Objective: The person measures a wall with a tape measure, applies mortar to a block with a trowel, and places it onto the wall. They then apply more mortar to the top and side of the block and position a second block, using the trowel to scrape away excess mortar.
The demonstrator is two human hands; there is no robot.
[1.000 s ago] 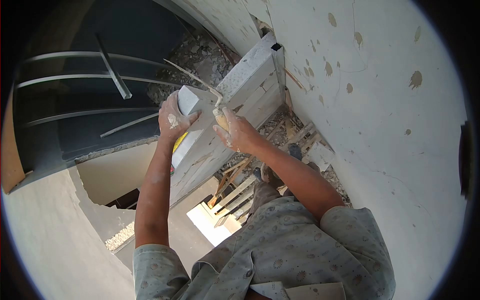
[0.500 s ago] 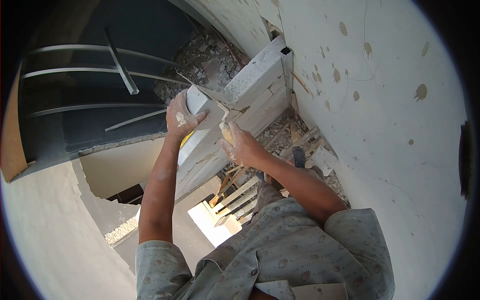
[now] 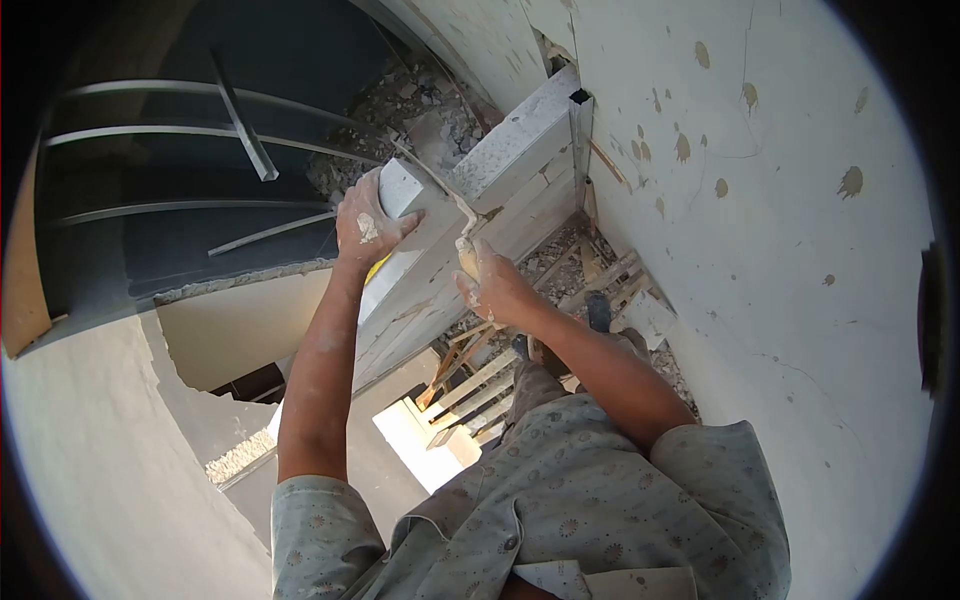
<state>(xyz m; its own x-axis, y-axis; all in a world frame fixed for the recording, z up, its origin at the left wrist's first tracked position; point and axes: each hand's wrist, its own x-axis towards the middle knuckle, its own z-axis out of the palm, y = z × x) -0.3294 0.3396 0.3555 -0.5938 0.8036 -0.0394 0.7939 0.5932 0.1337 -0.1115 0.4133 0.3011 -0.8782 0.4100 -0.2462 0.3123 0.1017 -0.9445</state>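
My left hand (image 3: 366, 224) lies over the end of a white block (image 3: 402, 188) on top of a low block wall (image 3: 430, 262), its fingers curled over the far side and its thumb along the near edge. Pale mortar is stuck to the back of this hand. In my right hand (image 3: 497, 290) is a trowel (image 3: 467, 257), gripped by its yellowish handle. The trowel's thin blade points up and away, seen nearly edge-on, next to the block end and close over the wall top. Something yellow (image 3: 377, 267) shows beside my left wrist.
A mortar-spotted white wall (image 3: 760, 250) rises on the right. Rubble (image 3: 425, 115) lies beyond the low wall. Metal strips (image 3: 190, 131) stretch across the dark area at left. Wooden slats (image 3: 475, 388) and debris lie below, near my feet. A broken-edged opening (image 3: 240, 330) is at lower left.
My right hand and the trowel have shifted slightly to the right, with the blade now nearer the wall top. My left hand stays on the block.
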